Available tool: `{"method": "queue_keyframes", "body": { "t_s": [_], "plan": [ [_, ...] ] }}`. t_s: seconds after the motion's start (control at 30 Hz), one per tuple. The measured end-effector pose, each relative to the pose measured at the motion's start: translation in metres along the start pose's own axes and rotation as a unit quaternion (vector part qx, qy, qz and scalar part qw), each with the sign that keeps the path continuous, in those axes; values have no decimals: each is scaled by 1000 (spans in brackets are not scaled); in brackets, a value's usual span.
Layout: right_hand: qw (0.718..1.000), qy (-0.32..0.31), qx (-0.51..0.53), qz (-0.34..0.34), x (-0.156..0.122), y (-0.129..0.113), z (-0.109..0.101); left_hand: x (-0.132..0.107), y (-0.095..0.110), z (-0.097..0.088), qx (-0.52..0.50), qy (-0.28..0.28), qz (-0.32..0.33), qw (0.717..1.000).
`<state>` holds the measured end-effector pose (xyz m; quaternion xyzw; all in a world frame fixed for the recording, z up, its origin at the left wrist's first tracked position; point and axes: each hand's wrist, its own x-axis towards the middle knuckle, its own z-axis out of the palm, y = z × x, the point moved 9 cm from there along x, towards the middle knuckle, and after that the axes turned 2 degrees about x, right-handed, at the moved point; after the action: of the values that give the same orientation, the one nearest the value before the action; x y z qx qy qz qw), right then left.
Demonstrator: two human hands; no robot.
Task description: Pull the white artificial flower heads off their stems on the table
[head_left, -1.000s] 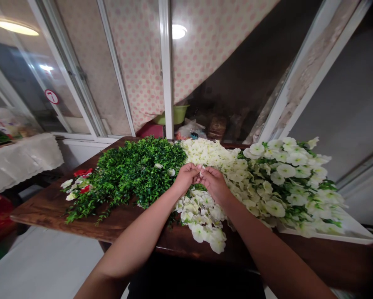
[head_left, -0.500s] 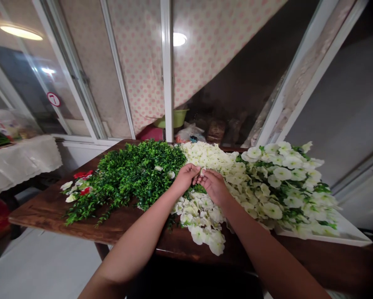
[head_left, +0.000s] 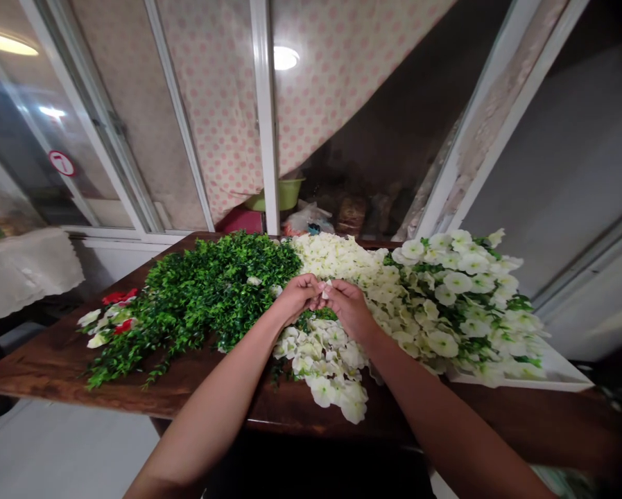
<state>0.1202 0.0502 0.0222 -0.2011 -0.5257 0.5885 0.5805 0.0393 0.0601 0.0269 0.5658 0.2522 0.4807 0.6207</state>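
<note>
Dark wooden table (head_left: 35, 367): boxwood foliage (head_left: 206, 291) at 10 o'clock, two red blooms (head_left: 118, 298) at 9 o'clock, white petunia sprays (head_left: 461, 298) at 2 o'clock. Two hands at centre: left hand (head_left: 297, 298) and right hand (head_left: 348, 308), fingertips (head_left: 334, 285) closed, both pinching one small white petal (head_left: 326, 290).

I am viewing a pink-dotted curtain (head_left: 211, 118) hanging above a green plastic basin (head_left: 284, 196), with a white-clothed side table (head_left: 24, 274) off to the left.
</note>
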Motion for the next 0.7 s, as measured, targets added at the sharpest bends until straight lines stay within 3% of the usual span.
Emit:
{"method": "queue_keyframes", "body": {
  "t_s": [0.17, 0.3, 0.5, 0.7],
  "plan": [
    [997, 63, -30, 34, 6, 6, -15, 5, -17, -5, 20, 44, -36, 998],
    [990, 132, 41, 28, 7, 2, -25, 8, -23, -7, -17, 71, -48, 996],
    [949, 205, 238, -19, 10, -32, -52, 6, -14, -29, -90, 162, -52, 981],
    [933, 200, 297, -46, 16, -73, -69, 6, -21, -36, -93, 178, -60, 978]
  ]
}}
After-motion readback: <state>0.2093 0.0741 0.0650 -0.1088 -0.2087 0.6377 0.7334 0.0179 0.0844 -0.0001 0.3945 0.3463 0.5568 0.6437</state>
